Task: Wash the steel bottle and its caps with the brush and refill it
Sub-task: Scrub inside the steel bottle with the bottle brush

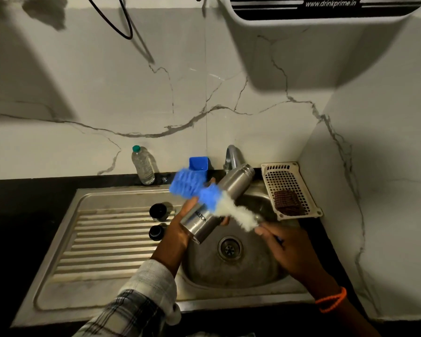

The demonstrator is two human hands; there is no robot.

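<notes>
Brushed steel, cylindrical and marked with dark lettering on its side, the bottle (pixel 213 206) is held tilted over the round basin of the stainless steel sink (pixel 229 271), its flat base low and near the person, its narrower neck pointing up toward the curved chrome tap (pixel 232 155). The left hand (pixel 180 227) grips the lower half of the bottle, fingers curled round its body from underneath, with fingertips showing on the far side. A long bottle brush (pixel 204 193), blue bristles at the far end and white bristles nearer the handle, lies across the bottle's side, touching it at about mid-length; the brush is motion-blurred. The right hand (pixel 282 246) is at the white end of the brush, fingers curled, seemingly gripping the handle, though the handle itself is mostly hidden.

On the ribbed draining board of the sink, just left of the left hand, stand two dark round caps: the larger cap (pixel 159 211) farther back and the smaller cap (pixel 156 232) nearer. Behind the sink, a clear plastic water bottle with a green lid (pixel 142 165) and a blue square cup (pixel 198 164) stand against the marble wall. A cream plastic perforated tray (pixel 289 176) holding a brown scrub pad (pixel 288 201) sits to the right of the tap.
</notes>
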